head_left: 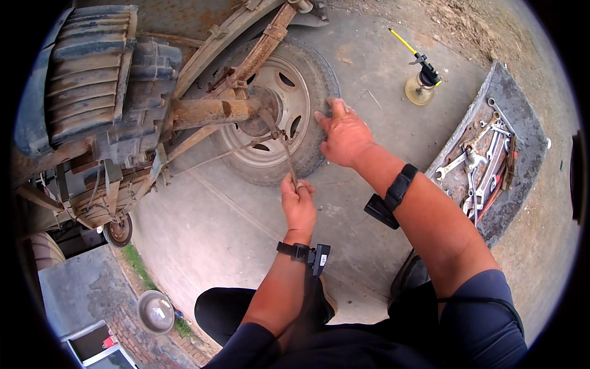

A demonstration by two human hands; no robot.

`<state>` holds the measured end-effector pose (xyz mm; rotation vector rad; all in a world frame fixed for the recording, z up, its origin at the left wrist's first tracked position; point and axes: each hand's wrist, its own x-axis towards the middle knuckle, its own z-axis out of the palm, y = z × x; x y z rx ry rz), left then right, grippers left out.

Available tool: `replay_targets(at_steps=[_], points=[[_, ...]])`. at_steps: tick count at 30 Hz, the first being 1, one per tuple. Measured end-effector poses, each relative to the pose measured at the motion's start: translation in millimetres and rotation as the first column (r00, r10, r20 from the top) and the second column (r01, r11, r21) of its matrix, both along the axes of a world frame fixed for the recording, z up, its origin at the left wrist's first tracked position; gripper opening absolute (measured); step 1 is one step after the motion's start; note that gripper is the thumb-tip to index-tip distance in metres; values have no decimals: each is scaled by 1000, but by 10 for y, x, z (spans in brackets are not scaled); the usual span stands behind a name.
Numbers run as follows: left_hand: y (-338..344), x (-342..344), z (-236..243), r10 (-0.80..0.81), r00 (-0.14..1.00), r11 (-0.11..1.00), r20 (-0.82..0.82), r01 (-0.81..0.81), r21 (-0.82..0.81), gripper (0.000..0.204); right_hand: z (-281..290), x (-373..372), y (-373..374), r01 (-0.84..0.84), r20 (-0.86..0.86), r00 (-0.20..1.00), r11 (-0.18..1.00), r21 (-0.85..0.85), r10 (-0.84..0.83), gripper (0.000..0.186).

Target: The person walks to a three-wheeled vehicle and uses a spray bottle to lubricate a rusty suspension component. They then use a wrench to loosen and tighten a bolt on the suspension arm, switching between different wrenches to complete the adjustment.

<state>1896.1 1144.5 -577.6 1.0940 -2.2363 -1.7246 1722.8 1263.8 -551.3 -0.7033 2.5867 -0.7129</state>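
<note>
A dusty wheel with a black tyre (324, 67) and a pale steel rim (292, 80) stands at the end of a rusty axle (209, 114). From beside the hub a thin rusty lever (287, 154) slants down toward me. My left hand (299, 206) is closed around its lower end. A thin rod (227, 150) meets the lever at a small joint and runs off to the left. Against the tyre's right side, my right hand (347, 134) has its fingers apart and grips nothing; the fingertips appear to touch the rubber.
On the right, a worn grey metal tray (522, 166) holds several wrenches (488, 163) and other tools. An oil can (421, 91) with a yellow spout stands beyond the wheel. A ribbed blue-grey housing (92, 80) fills the upper left. A metal basin (155, 312) sits lower left.
</note>
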Motion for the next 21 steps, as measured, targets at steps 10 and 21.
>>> replay_targets(at_steps=[10,21], points=[[39,-80,-169,39,998,999,-39,-38,27,29,3,1,6,-2,-23,1000,1000,-9,2,66],[113,-134,-252,53,996,999,-68,-52,8,27,-4,4,-1,-10,-41,999,1000,-1,10,65]])
